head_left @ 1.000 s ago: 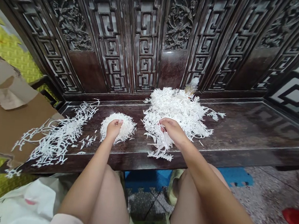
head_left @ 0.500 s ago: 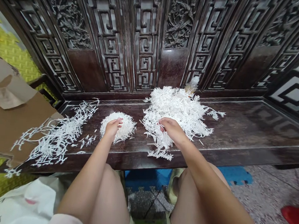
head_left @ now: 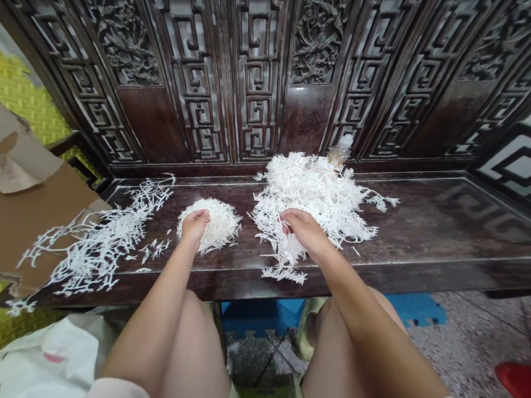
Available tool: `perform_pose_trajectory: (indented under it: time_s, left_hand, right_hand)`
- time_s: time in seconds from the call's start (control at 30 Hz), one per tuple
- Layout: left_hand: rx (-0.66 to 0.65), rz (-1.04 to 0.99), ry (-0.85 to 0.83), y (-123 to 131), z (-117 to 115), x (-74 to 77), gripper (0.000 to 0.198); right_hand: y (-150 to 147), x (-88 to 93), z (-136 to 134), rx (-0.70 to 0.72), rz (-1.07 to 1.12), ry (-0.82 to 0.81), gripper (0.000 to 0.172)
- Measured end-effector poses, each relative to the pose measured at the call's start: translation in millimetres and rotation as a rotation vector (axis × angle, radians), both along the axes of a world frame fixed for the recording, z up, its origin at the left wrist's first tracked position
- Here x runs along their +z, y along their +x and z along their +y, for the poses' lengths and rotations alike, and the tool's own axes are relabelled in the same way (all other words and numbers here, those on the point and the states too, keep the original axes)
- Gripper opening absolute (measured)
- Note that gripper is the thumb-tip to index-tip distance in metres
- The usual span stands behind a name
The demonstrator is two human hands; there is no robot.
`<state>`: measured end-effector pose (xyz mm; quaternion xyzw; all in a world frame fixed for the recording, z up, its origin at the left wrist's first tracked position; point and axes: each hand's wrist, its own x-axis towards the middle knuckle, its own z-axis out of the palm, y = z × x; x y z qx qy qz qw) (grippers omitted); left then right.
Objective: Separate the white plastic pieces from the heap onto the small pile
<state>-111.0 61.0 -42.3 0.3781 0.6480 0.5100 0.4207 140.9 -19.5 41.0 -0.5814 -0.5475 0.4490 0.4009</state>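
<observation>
My left hand (head_left: 196,224) is closed over the small round heap of short white spiky pieces (head_left: 221,223). Its fingers are curled together, and what lies between them is hidden. To the right, my right hand (head_left: 301,227) is closed in a pinch at the front of a larger heap of white branched sprigs (head_left: 313,184). A white sprig shows at its fingertips, overlapping the heap behind. A third group, of long, thin white branching stems (head_left: 108,241), lies at the left end of the dark wooden bench (head_left: 431,220), partly over its edge.
A small clear bottle with a white cap (head_left: 342,149) stands behind the large heap, against the carved backrest (head_left: 307,116). Brown cardboard (head_left: 17,220) lies at the left. A white bag (head_left: 56,360) sits below it. Loose white bits (head_left: 154,250) are scattered on the bench.
My left hand has shifted slightly left, its fingers curled closer together. My right hand stays almost in the same place, and the heaps look the same.
</observation>
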Motion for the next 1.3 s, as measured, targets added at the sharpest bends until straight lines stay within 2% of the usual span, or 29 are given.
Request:
perform_pose_trajectory:
  time_s: [0.1,0.2,0.37,0.47,0.53,0.67,0.83,0.93,1.2,1.3]
  left_hand:
    - [-0.003,0.152,0.053,-2.0,1.2,0.5,0.028]
    - [-0.03,0.325,0.136,4.0,-2.3,9.7,0.026]
    - [-0.371,0.259,0.268,44.1,-29.6,42.8,0.032]
    - [-0.495,0.22,0.32,71.3,-52.3,59.4,0.036]
    - [-0.573,0.227,0.306,82.5,-63.6,64.8,0.034]
    - [-0.655,0.228,0.221,87.3,-71.2,64.9,0.034]
    - [-0.698,0.047,0.225,83.6,-67.0,63.1,0.029]
    - [-0.736,-0.002,0.204,84.0,-66.3,62.5,0.026]
    - [-0.767,0.027,0.201,84.6,-68.3,64.2,0.018]
    - [-0.803,0.076,0.151,85.7,-70.2,65.9,0.018]
  right_hand:
    - [-0.6,0.0,0.3,-0.005,0.022,-0.009,0.022]
    - [-2.6,-1.1,1.0,-0.022,0.069,-0.01,0.018]
    - [-8.1,-0.9,1.5,-0.054,0.126,-0.061,0.015]
    - [-10.7,0.7,1.2,-0.059,0.119,-0.082,0.013]
    - [-11.8,0.8,1.0,-0.033,0.134,-0.083,0.012]
    - [-12.6,-1.2,0.8,0.093,0.191,-0.037,0.012]
    - [-12.9,-4.7,0.2,0.282,0.194,0.014,0.018]
    - [-12.3,-6.6,0.3,0.286,0.165,0.022,0.02]
    - [-12.4,-4.8,-2.1,0.313,0.056,0.006,0.018]
    - [-12.7,-2.7,-2.7,0.267,-0.005,0.014,0.015]
